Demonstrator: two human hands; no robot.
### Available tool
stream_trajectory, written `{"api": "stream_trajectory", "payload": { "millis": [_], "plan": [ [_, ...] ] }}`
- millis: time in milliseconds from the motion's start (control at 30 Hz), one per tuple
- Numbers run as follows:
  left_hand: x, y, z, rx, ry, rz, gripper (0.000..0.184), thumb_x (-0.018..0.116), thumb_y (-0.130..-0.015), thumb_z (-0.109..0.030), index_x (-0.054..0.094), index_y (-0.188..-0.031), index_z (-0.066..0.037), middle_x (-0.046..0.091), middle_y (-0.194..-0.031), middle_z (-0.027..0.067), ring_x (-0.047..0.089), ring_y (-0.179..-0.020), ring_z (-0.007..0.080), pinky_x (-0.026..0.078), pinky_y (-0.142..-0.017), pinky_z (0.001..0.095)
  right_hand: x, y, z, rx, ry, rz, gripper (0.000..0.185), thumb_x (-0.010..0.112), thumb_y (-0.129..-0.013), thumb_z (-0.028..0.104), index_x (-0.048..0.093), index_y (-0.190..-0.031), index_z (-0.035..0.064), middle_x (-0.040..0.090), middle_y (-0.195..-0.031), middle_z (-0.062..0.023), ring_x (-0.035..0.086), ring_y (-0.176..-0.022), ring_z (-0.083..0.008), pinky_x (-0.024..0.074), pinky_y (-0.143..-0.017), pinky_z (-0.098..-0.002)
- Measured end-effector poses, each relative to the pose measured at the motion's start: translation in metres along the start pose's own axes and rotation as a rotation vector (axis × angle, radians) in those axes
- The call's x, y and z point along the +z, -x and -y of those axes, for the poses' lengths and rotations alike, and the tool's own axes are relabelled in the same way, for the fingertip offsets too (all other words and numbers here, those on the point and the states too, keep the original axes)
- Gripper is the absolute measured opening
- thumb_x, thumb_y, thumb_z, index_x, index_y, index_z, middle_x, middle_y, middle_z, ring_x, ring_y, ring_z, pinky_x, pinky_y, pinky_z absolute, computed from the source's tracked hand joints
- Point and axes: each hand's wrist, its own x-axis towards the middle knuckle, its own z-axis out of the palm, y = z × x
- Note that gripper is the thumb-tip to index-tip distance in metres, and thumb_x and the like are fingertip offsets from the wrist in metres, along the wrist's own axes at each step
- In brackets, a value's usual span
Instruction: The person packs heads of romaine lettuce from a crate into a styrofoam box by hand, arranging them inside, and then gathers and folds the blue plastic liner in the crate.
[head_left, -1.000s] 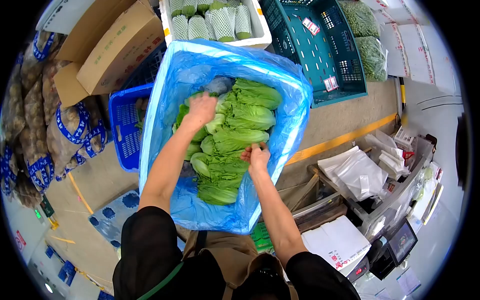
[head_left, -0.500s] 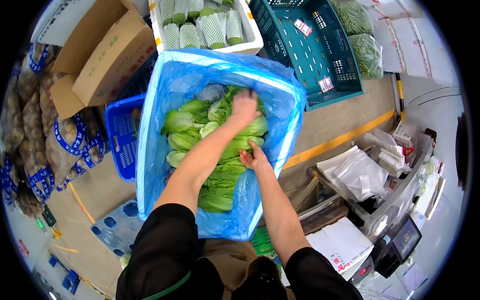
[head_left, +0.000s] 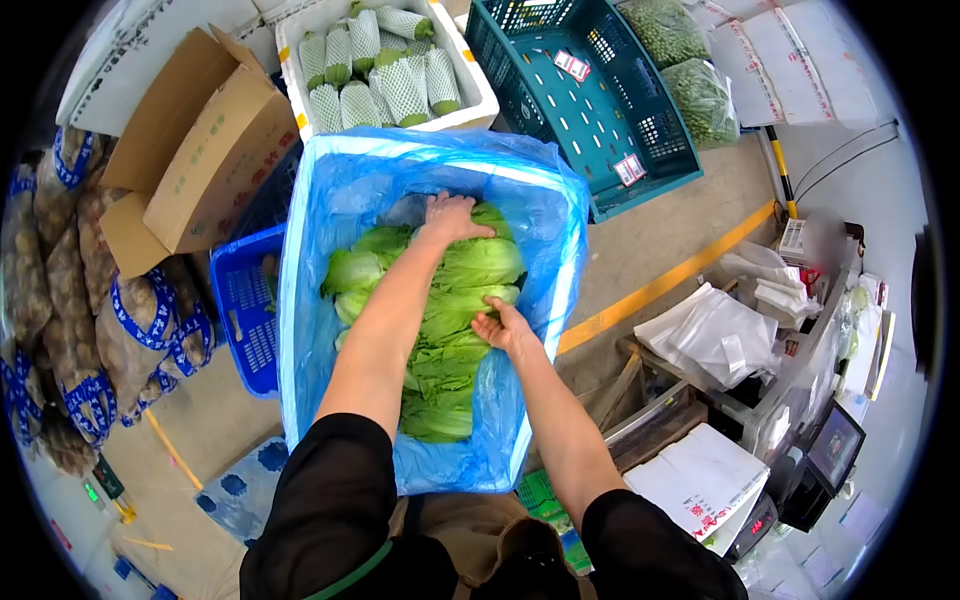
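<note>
Inside a box lined with a blue plastic bag (head_left: 565, 200) lie several heads of green leafy lettuce (head_left: 470, 262), packed side by side. My left hand (head_left: 452, 217) rests on the far end of the lettuce, its fingers and thumb apart; its fingertips reach over the far leaves and are partly hidden. Along the right side of the heads, my right hand (head_left: 507, 326) touches the leaves with thumb and fingers spread. Neither hand visibly grips a head. My left forearm covers part of the lettuce on the left.
Beyond the lined box stands a white foam box (head_left: 480, 112) of net-wrapped green vegetables. A teal crate (head_left: 650, 190) is at the far right, a blue crate (head_left: 250, 345) and cardboard box (head_left: 210, 160) at left. Mesh sacks (head_left: 70, 320) line the left; plastic bags (head_left: 715, 335) lie right.
My left hand has moved left across the far end of the lettuce. My right hand stays by the right side of the heads. The view has shifted slightly.
</note>
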Motion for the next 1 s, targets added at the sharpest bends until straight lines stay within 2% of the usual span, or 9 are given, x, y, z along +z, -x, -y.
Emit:
{"api": "stream_trajectory", "payload": {
  "millis": [233, 333, 467, 600, 700, 800, 900, 967, 1000],
  "plan": [
    [0.014, 0.063, 0.017, 0.025, 0.238, -0.312, 0.074, 0.060, -0.075, -0.066, 0.062, -0.123, -0.010, 0.060, -0.123, 0.0129, 0.043, -0.124, 0.0306, 0.024, -0.104, 0.0570, 0.002, 0.049, -0.036, -0.252, 0.046, 0.097, 0.030, 0.061, -0.088, 0.010, 0.047, -0.114, 0.0027, 0.061, -0.074, -0.0151, 0.063, -0.059, -0.0240, 0.0585, -0.058, -0.0444],
    [0.027, 0.104, 0.043, 0.026, 0.541, -0.493, 0.062, 0.066, -0.078, -0.051, 0.061, -0.122, -0.007, 0.060, -0.118, 0.0173, 0.046, -0.120, 0.0323, 0.036, -0.100, 0.0456, 0.015, 0.087, -0.052, -0.319, 0.078, 0.127, 0.039, 0.062, -0.085, 0.004, 0.042, -0.119, 0.0043, 0.060, -0.072, -0.0146, 0.062, -0.052, -0.0234, 0.0571, -0.048, -0.0395],
    [0.039, 0.196, 0.074, -0.200, 0.980, -0.684, 0.051, 0.067, -0.082, -0.031, 0.056, -0.123, -0.002, 0.057, -0.123, 0.0174, 0.052, -0.111, 0.0351, 0.040, -0.096, 0.0441, 0.037, 0.117, -0.092, -0.552, 0.160, 0.187, 0.065, 0.064, -0.083, 0.001, 0.031, -0.139, 0.0050, 0.063, -0.074, -0.0119, 0.060, -0.046, -0.0193, 0.0545, -0.045, -0.0334],
    [0.065, 0.274, 0.114, -0.151, 0.057, -1.096, 0.053, 0.072, -0.077, -0.017, 0.054, -0.125, -0.003, 0.056, -0.125, 0.0152, 0.050, -0.114, 0.0360, 0.038, -0.096, 0.0449, 0.062, 0.156, -0.119, -0.727, 0.327, 0.313, 0.077, 0.063, -0.081, -0.003, 0.022, -0.146, 0.0059, 0.063, -0.091, -0.0090, 0.060, -0.062, -0.0129, 0.0539, -0.050, -0.0281],
    [0.007, 0.304, 0.082, 0.020, -0.118, -1.363, 0.055, 0.073, -0.076, -0.014, 0.054, -0.126, -0.004, 0.055, -0.127, 0.0151, 0.049, -0.117, 0.0354, 0.036, -0.099, 0.0456, 0.074, 0.205, -0.124, -0.837, 0.349, 0.393, 0.074, 0.064, -0.079, -0.004, 0.028, -0.144, 0.0043, 0.061, -0.099, -0.0075, 0.059, -0.075, -0.0107, 0.0536, -0.055, -0.0257],
    [-0.032, 0.308, 0.055, 0.073, 0.712, -1.339, 0.051, 0.055, -0.089, -0.028, 0.047, -0.130, 0.001, 0.052, -0.130, 0.0184, 0.053, -0.115, 0.0326, 0.043, -0.096, 0.0460, 0.063, 0.243, -0.123, -0.992, 0.320, 0.398, 0.075, 0.066, -0.076, -0.004, 0.032, -0.142, 0.0036, 0.063, -0.094, -0.0072, 0.059, -0.074, -0.0089, 0.0535, -0.062, -0.0260],
    [-0.084, 0.313, -0.010, 0.133, 1.163, -1.271, 0.058, 0.040, -0.097, -0.041, 0.046, -0.131, 0.005, 0.052, -0.128, 0.0221, 0.058, -0.109, 0.0307, 0.052, -0.088, 0.0454, 0.031, 0.266, -0.118, -1.135, 0.284, 0.362, 0.080, 0.067, -0.077, -0.006, 0.026, -0.145, 0.0051, 0.061, -0.103, -0.0083, 0.061, -0.077, -0.0127, 0.0546, -0.060, -0.0272],
    [-0.102, 0.298, -0.023, 0.333, 0.604, -1.259, 0.043, 0.054, -0.092, -0.023, 0.053, -0.124, 0.007, 0.060, -0.116, 0.0203, 0.062, -0.099, 0.0288, 0.054, -0.084, 0.0433, -0.001, 0.319, -0.097, -1.018, 0.239, 0.345, 0.081, 0.066, -0.080, -0.004, 0.024, -0.147, 0.0104, 0.060, -0.097, -0.0049, 0.058, -0.070, -0.0079, 0.0528, -0.057, -0.0247],
    [-0.106, 0.285, -0.041, 0.363, 0.889, -1.149, 0.045, 0.052, -0.093, -0.026, 0.052, -0.124, 0.007, 0.059, -0.119, 0.0202, 0.061, -0.101, 0.0283, 0.053, -0.085, 0.0415, -0.016, 0.329, -0.093, -1.083, 0.164, 0.359, 0.080, 0.063, -0.081, -0.004, 0.021, -0.148, 0.0105, 0.059, -0.091, -0.0031, 0.057, -0.066, -0.0067, 0.0508, -0.052, -0.0244]
  ]
}}
